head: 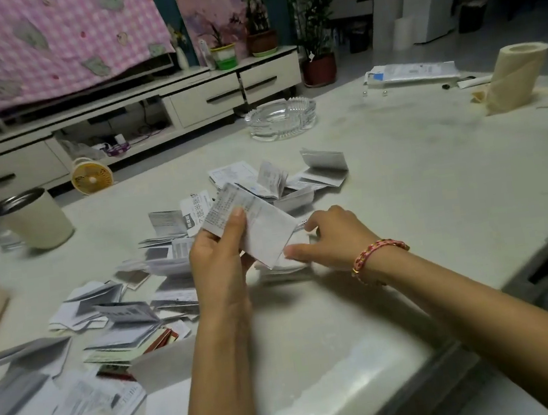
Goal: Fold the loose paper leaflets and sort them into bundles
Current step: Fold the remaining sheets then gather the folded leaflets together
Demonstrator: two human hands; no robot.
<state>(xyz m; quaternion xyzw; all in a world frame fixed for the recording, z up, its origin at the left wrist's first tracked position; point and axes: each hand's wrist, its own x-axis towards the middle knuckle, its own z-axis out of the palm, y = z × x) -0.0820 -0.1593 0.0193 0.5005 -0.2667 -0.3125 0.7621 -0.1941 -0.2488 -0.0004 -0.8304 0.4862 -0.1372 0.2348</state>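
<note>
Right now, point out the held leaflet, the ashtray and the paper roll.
Leaflet (265,229): head view, its blank middle.
Ashtray (277,131): head view, its near wall.
Paper roll (512,81): head view, its side.

Right of the glass ashtray (281,119), bare table (416,172) lies open as far as the paper roll (515,76) and flat packet (414,72). Nearer the person than the ashtray, scattered leaflets (123,315) crowd the surface leftward, with the left hand (218,259) and right hand (331,238) gripping a held leaflet (265,229) above them. Far left of it stands a cup (34,221).
</note>
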